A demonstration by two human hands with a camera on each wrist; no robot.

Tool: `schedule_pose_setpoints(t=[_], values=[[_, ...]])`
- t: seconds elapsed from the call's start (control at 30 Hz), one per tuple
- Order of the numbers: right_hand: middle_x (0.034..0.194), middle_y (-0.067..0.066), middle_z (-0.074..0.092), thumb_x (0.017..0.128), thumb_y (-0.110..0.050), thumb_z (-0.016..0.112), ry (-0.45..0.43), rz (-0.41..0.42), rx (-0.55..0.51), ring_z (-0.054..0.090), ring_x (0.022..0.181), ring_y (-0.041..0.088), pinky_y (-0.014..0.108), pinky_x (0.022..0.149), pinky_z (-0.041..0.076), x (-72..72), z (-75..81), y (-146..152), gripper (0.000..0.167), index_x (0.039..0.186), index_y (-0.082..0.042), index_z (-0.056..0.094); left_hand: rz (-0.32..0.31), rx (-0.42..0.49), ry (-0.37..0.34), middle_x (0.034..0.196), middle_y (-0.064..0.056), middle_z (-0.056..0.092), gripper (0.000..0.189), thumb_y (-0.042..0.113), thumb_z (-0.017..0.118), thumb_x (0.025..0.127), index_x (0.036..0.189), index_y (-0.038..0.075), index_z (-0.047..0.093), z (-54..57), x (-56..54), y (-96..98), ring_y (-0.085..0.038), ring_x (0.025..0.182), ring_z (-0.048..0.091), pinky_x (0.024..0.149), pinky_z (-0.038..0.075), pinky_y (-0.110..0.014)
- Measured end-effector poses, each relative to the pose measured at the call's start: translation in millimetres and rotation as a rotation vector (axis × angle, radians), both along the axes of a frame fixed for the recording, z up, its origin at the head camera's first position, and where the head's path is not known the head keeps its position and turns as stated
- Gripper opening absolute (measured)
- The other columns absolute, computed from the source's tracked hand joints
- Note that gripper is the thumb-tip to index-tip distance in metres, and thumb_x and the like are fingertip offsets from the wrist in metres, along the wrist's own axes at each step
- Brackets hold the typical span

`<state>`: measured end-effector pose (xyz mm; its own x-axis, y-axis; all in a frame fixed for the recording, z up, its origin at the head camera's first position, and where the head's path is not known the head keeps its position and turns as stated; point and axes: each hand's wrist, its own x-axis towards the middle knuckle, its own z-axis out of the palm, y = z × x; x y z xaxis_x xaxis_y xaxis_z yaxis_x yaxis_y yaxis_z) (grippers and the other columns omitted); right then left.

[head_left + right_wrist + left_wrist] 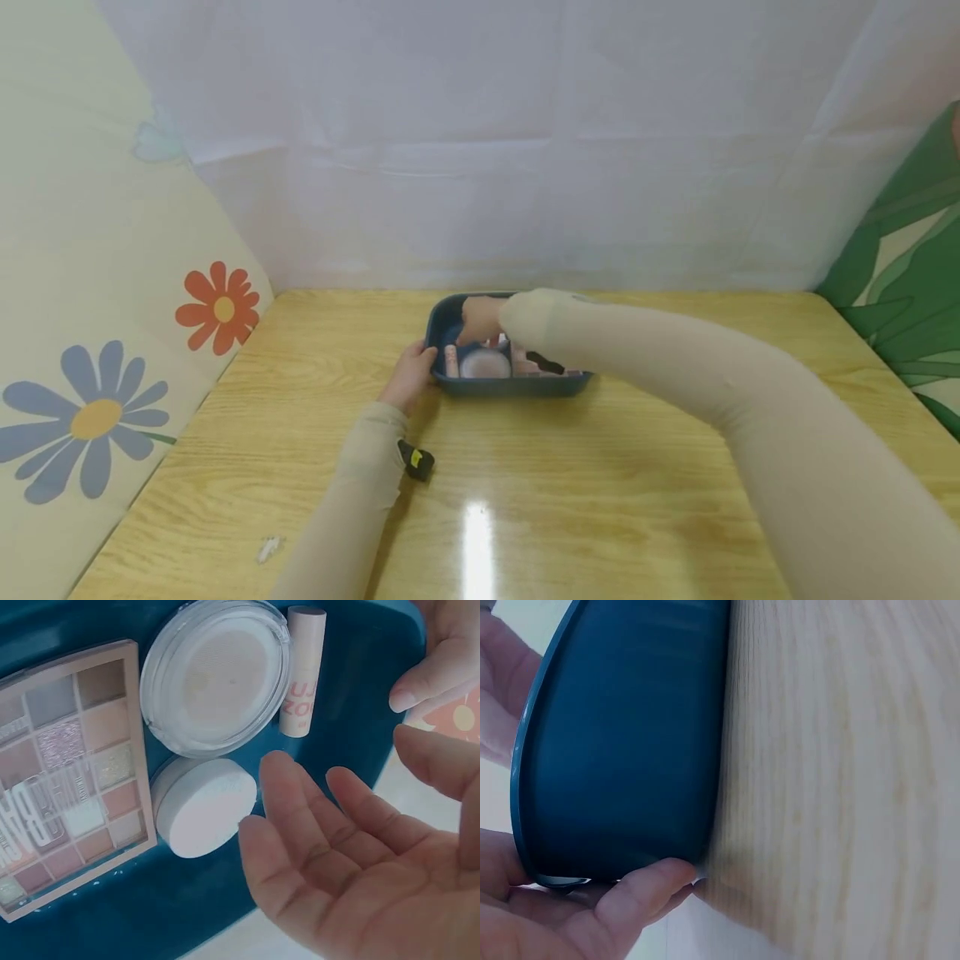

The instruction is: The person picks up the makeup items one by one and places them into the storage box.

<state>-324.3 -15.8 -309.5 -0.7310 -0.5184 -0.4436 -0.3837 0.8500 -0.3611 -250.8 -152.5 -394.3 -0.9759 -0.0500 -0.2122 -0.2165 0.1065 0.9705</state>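
A dark blue plastic bin [517, 387] stands on the wooden table, close to the white backdrop. My left hand [408, 375] grips its left end, with the thumb over the rim. Inside the bin, my right hand [360, 862] has its fingers spread and loosely bent, palm showing, with nothing held. Its fingertips are right beside a small white round jar [206, 810]. Above that jar in the right wrist view lie a round clear-lidded compact [217, 675] and a pale pink tube [302, 671] with pink lettering. An eyeshadow palette [67, 772] sits at the left of that view.
The wooden table [600, 500] spreads out in front of the bin. A small white scrap or mark [268, 548] shows at its front left. White cloth [450, 167] hangs behind, with flower-printed panels [97, 421] on the left and leaf-printed ones [915, 275] on the right.
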Motion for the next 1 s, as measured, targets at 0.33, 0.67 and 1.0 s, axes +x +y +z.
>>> schedule_pose_setpoints(t=[0.33,0.67,1.0], values=[[0.105,0.016,0.067,0.095,-0.019,0.062,0.013,0.045,-0.094,0.067,0.092,0.03,0.037,0.08,0.055,12.8,9.8,25.8,0.028,0.109,0.005,0.065,-0.012,-0.013,0.004,0.136,-0.032,0.047,0.043,0.01,0.031,0.104,0.14,-0.014,0.037,-1.6,-2.4,-0.4,-0.041,0.121,0.05,0.099,0.045,-0.05],[0.124,0.021,0.061,0.096,-0.02,0.06,0.057,0.061,-0.16,0.064,0.098,0.03,0.04,0.094,0.049,24.7,14.8,57.2,0.041,0.126,0.008,0.057,-0.001,-0.003,0.002,0.139,-0.031,0.044,0.044,0.01,0.03,0.104,0.14,-0.015,0.036,3.0,0.2,2.7,-0.041,0.121,0.049,0.097,0.046,-0.052],[0.131,0.021,0.056,0.098,-0.02,0.058,0.063,0.063,-0.179,0.054,0.12,0.033,0.045,0.1,0.045,43.5,16.9,76.9,0.046,0.134,0.007,0.052,0.018,0.002,0.006,0.14,-0.03,0.043,0.043,0.009,0.03,0.104,0.141,-0.012,0.036,5.0,2.0,2.7,-0.041,0.123,0.048,0.096,0.046,-0.055]])
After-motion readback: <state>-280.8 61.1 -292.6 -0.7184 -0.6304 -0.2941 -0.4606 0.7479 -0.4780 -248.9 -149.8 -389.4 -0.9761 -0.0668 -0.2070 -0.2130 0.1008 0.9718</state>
